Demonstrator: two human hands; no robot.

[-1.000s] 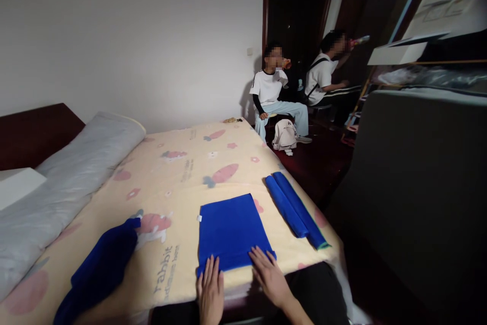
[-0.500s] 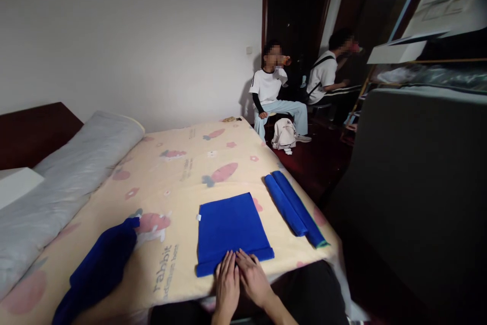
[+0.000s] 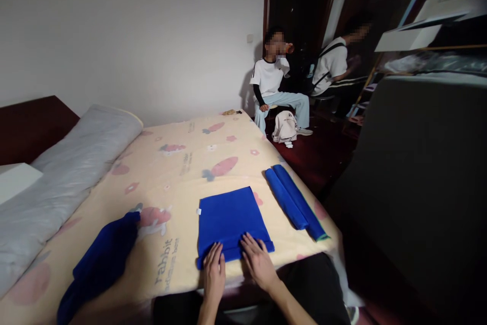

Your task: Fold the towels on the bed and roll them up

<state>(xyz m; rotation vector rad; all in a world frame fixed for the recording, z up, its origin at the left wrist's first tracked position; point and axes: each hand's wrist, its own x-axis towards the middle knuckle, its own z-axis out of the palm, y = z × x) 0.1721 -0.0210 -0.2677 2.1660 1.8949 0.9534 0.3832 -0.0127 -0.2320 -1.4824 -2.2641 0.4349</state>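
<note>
A blue towel (image 3: 230,213) lies flat on the bed, with a small white tag on its left edge and its near edge turned over into a narrow roll. My left hand (image 3: 214,269) rests on the left part of that roll, fingers stretched out flat. On the right part lies my right hand (image 3: 259,260), its fingers extended and slightly apart. Neither hand grasps anything. To the right, two rolled blue towels (image 3: 286,199) lie side by side, one with a green edge. A crumpled blue towel (image 3: 104,259) sits to the left.
The bed (image 3: 182,223) has a patterned cream cover and a long grey pillow (image 3: 83,157) at its left. Two people (image 3: 271,76) sit beyond its far right corner, near a white backpack (image 3: 285,126). A dark panel (image 3: 414,163) stands to the right.
My hands have moved apart along the towel's rolled edge, the left one leftward and the right one rightward. The head view has shifted slightly.
</note>
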